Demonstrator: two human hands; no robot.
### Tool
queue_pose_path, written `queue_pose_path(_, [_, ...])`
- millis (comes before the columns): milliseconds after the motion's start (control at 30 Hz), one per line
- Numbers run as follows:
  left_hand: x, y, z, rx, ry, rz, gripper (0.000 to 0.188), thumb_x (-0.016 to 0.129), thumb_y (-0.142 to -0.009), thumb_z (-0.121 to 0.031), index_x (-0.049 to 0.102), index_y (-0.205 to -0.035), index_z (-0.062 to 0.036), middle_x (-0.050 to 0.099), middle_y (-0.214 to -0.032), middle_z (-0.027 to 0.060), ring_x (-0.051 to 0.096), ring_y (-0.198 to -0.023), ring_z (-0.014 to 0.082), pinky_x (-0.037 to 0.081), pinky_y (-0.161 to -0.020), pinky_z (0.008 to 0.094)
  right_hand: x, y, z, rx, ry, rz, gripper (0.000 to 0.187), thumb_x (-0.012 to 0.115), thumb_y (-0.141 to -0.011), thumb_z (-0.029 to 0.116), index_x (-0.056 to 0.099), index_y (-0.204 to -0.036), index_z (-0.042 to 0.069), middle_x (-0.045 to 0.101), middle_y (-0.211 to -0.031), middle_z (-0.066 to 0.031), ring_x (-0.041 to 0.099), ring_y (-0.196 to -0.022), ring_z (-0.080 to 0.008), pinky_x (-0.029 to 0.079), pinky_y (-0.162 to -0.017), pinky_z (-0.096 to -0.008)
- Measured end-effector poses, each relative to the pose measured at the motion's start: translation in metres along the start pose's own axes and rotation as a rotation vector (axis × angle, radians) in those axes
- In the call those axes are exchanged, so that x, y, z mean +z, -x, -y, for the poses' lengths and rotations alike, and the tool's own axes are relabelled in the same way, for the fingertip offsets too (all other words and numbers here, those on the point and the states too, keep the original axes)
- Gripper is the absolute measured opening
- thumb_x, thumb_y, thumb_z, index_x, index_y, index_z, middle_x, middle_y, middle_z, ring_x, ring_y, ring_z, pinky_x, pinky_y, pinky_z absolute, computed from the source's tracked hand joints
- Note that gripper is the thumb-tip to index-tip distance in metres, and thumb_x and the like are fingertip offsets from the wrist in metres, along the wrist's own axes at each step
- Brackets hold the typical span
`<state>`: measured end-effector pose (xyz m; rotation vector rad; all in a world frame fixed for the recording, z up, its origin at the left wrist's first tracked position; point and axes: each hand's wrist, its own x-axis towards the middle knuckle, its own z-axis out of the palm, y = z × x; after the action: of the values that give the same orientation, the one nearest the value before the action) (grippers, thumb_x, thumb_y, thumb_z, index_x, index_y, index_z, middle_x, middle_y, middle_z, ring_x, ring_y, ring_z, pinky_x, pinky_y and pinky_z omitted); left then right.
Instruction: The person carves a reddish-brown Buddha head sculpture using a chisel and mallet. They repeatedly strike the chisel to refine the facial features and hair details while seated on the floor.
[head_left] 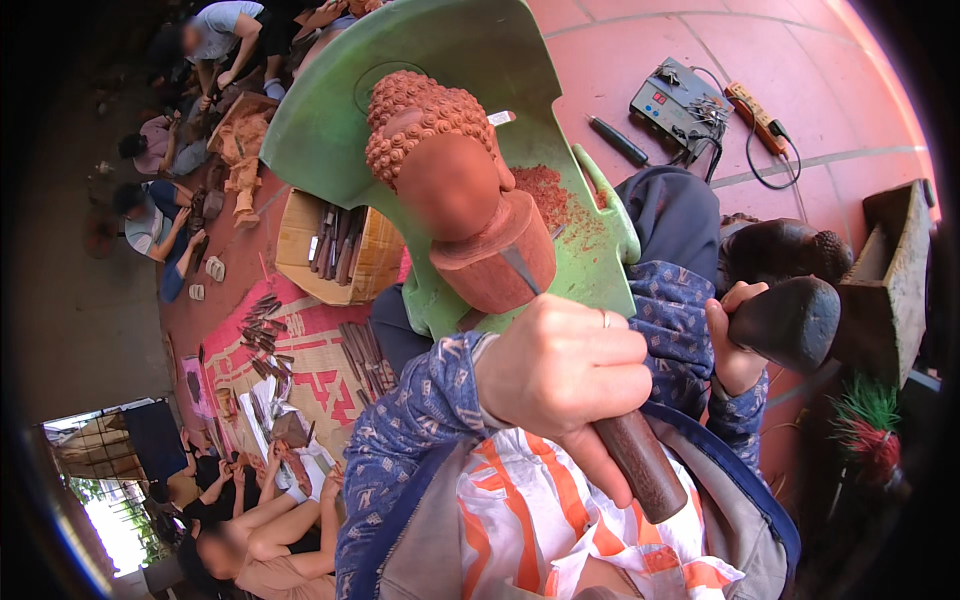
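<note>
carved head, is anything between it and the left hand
Only the chisel that the left hand grips: its blade extends to the base of the carved head, below the neck. Nothing else visible stands between them.

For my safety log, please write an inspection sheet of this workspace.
Surface: green plastic chair, reddish wood chips scattered on it
Workpiece and tools: carved wooden head on the chair; chisel with its blade at the head's base; dark mallet
Clutter: loose tools at left; cardboard box holding more
Left fingers: wrapped around the chisel's handle
Right fingers: gripping the mallet
Cables: black cords near a grey control box and orange power strip
Surroundings: other people at left; dark carving and wooden box at right
</note>
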<state>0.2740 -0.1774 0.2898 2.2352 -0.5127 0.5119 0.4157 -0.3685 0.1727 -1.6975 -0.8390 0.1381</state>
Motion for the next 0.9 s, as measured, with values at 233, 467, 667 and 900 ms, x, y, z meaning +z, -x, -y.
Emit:
queue_pose_path(233, [-0.039, 0.131, -0.027, -0.536, -0.309, -0.19, 0.061, 0.077, -0.054, -0.06, 0.052, -0.065, -0.005, 0.048, -0.058, 0.0054, 0.052, -0.05, 0.0246, 0.038, -0.046, 0.0333, -0.006, 0.005, 0.006, 0.157, -0.07, -0.027, 0.016, 0.073, -0.073, -0.001, 0.057, -0.071, 0.001, 0.052, -0.061, 0.0025, 0.046, -0.057, -0.0078, 0.04, -0.054, -0.026])
queue_pose_path(467, [-0.023, 0.225, -0.047, -1.183, -0.121, -0.751, 0.035, 0.084, -0.074, -0.024, 0.064, -0.086, 0.0015, 0.059, -0.072, 0.0006, 0.053, -0.067, 0.0076, 0.044, -0.062, 0.0234, 0.021, -0.02, 0.037, 0.606, -0.474, 0.373, 0.011, 0.068, -0.076, 0.005, 0.061, -0.082, 0.001, 0.065, -0.075, -0.0054, 0.06, -0.06, -0.0105, 0.043, -0.052, -0.0216])
queue_pose_path(667, [-0.004, 0.181, -0.009, -0.852, -0.273, -0.661, 0.047, 0.081, -0.078, -0.018, 0.064, -0.117, 0.0001, 0.071, -0.1, 0.0116, 0.064, -0.089, 0.012, 0.05, -0.082, 0.0266, 0.082, -0.042, 0.033, 0.635, -0.665, 0.512, 0.041, 0.074, -0.08, 0.018, 0.055, -0.113, 0.002, 0.061, -0.119, -0.0125, 0.062, -0.101, -0.0179, 0.049, -0.062, -0.0245])
queue_pose_path(900, [0.01, 0.146, 0.028, -0.924, -0.13, -0.858, 0.057, 0.079, -0.079, -0.021, 0.058, -0.126, 0.0025, 0.072, -0.103, 0.014, 0.064, -0.089, 0.008, 0.051, -0.08, 0.0259, 0.128, -0.042, 0.029, 0.737, -0.634, 0.408, 0.042, 0.074, -0.082, 0.019, 0.055, -0.117, 0.004, 0.062, -0.108, -0.0046, 0.059, -0.088, -0.0102, 0.049, -0.062, -0.0252])
